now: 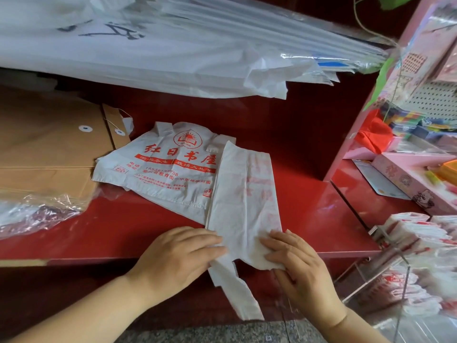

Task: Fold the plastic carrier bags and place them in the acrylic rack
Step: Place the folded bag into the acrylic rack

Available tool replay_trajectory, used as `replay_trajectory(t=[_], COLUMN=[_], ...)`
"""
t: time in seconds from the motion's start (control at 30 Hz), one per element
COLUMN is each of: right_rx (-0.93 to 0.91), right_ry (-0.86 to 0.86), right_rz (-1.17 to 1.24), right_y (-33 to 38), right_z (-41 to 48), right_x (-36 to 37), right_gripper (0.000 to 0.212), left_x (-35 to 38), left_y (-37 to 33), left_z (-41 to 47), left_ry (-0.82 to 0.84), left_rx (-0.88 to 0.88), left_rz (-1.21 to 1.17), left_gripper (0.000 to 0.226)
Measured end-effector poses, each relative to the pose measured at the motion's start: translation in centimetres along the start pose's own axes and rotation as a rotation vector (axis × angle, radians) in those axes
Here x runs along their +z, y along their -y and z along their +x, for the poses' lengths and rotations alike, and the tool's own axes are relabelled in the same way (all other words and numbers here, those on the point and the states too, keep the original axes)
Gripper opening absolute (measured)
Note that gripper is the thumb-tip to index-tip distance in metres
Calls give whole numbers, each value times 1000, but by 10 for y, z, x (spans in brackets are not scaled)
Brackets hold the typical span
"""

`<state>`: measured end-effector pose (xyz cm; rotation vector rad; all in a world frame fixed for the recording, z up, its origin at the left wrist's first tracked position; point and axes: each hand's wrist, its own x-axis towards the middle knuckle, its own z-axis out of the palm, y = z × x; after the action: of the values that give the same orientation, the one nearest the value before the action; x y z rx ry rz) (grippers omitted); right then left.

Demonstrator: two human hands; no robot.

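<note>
A white carrier bag folded into a long narrow strip [247, 194] lies on the red counter [309, 206], its handles hanging over the front edge. My left hand [180, 256] presses flat on the strip's near left edge. My right hand [296, 263] lies on the strip's near right corner, thumb tucked under the edge. Under the strip's far end lies a stack of flat white bags with red print [160, 164]. The clear acrylic rack [385, 276] stands at the lower right, holding several folded bags [418, 233].
Brown paper envelopes [49, 149] lie at the left with crinkled clear wrap [37, 214] in front. Large white paper sheets in plastic [173, 45] overhang the back. A pink display shelf [408, 169] with stationery stands on the right.
</note>
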<state>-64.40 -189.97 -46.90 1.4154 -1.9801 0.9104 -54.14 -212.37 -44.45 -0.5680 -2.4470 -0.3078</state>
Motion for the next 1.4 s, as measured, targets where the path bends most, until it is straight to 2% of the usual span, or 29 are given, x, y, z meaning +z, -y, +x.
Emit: replay_trajectory(t=[0.1,0.17,0.3,0.4,0.47,0.7,0.8,0.83,0.9,0.97,1.0,1.03,1.1,1.17,1.23,1.3,1.4], right_rx=[-1,7,23,44,69,100,118,144,234,364,440,521,657,729,773,803,830], right_ry=[-1,5,13,21,22,55,64,56,24,-1,-17,-37,-65,-45,40,105,180], right_rz=[0,-11,-20,-17,-21,-8,23,42,83,103,101,101,95,54,-31,-106,-169], right_y=[-1,-2,-2,-1,-1,-3,-4,-3,2,8,10,12,13,16,18,18,16], right_z=[-1,-1,2,2,2,0,0,1,5,11,14,17,22,31,40,46,52], right_x=[-1,-4,-9,-11,-12,-19,-22,-22,-23,-22,-22,-20,-17,-16,-15,-15,-13], right_gripper=[15,7,16,17,18,16,6,9,18,15,11,11,27,42,32,17,23], left_x=[0,-3,-6,0,3,6,7,7,3,-1,-2,-2,-5,-7,-7,-7,-3], left_y=[6,8,9,4,-1,-3,-8,-10,-15,-20,-21,-20,-19,-16,-13,-11,-9], left_z=[-2,-6,-11,-12,-9,5,9,10,13,22,26,31,43,52,61,68,75], left_ry=[51,102,143,64,5,-70,-64,-62,-74,-105,-127,-134,-78,-4,90,187,279], left_rx=[14,-1,13,74,103,113,-31,-104,-345,-679,-792,-861,-955,-1034,-1065,-1034,-1010], left_rz=[20,14,60,108,111,16,-100,-169,-343,-486,-524,-516,-480,-434,-310,-108,30], left_gripper=[26,35,43,26,31,19,18,18,18,15,16,28,39,33,20,17,16])
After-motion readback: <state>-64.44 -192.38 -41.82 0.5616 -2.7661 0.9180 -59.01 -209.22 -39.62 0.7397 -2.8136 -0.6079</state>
